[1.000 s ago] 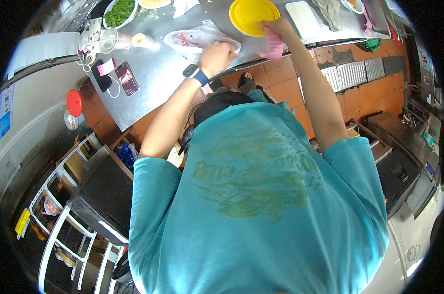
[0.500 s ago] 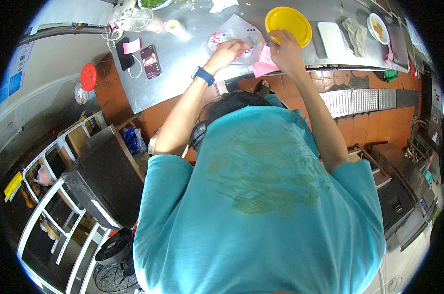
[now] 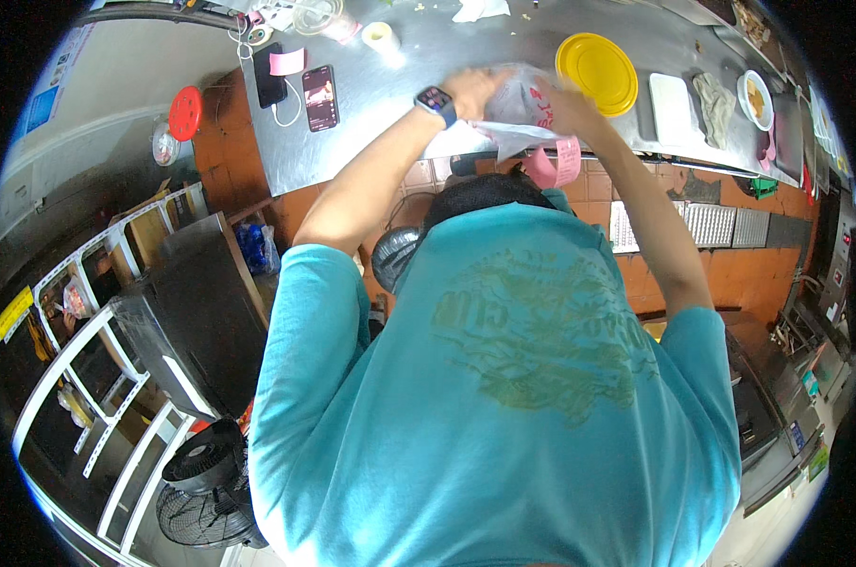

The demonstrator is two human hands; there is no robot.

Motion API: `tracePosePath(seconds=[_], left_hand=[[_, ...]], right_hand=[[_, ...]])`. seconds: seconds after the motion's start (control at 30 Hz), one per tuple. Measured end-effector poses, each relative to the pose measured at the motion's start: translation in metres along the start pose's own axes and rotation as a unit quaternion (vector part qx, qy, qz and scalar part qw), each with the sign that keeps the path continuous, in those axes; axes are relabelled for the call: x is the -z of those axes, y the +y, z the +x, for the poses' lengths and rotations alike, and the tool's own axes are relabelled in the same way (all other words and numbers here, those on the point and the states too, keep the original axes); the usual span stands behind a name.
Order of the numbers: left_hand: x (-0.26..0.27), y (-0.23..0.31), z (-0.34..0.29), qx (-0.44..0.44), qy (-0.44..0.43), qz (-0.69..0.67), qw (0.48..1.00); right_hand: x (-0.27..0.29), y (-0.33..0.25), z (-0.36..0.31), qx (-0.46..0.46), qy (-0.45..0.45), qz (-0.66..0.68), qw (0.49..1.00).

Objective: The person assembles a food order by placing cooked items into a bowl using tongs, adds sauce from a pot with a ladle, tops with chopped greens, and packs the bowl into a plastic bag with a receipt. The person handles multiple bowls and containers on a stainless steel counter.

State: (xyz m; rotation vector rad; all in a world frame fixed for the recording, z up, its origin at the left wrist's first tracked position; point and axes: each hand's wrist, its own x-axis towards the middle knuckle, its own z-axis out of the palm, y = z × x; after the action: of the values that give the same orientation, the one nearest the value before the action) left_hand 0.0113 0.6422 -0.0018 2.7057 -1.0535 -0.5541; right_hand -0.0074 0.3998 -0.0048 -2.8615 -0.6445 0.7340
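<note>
I am now lifting the thin plastic bag (image 3: 518,104) off the steel surface (image 3: 390,104) instead of pressing it flat, both hands pinching its mouth: left hand (image 3: 470,90), right hand (image 3: 565,99). The yellow lid (image 3: 596,73) is lying just right; the surface's near edge is sitting close below my wrists.

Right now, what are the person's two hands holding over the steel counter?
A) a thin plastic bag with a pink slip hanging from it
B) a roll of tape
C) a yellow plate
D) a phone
A: the left hand and the right hand both grip the thin plastic bag, with the pink slip hanging below it, while the yellow plate lies untouched on the counter.
</note>
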Motion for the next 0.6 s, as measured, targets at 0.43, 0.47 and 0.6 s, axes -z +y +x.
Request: tracePosePath(seconds=[0.43, 0.47, 0.6], left_hand=[[0.031, 0.032, -0.056, 0.013, 0.207, -0.269, 0.941], [0.034, 0.036, -0.066, 0.037, 0.172, -0.289, 0.941], [0.029, 0.039, -0.085, 0.101, 0.096, -0.333, 0.933]], right_hand=[[-0.075, 0.067, -0.060, -0.174, 0.294, 0.805, 0.485], [-0.078, 0.068, -0.059, -0.196, 0.303, 0.807, 0.468], [-0.072, 0.070, -0.063, -0.119, 0.331, 0.842, 0.409]])
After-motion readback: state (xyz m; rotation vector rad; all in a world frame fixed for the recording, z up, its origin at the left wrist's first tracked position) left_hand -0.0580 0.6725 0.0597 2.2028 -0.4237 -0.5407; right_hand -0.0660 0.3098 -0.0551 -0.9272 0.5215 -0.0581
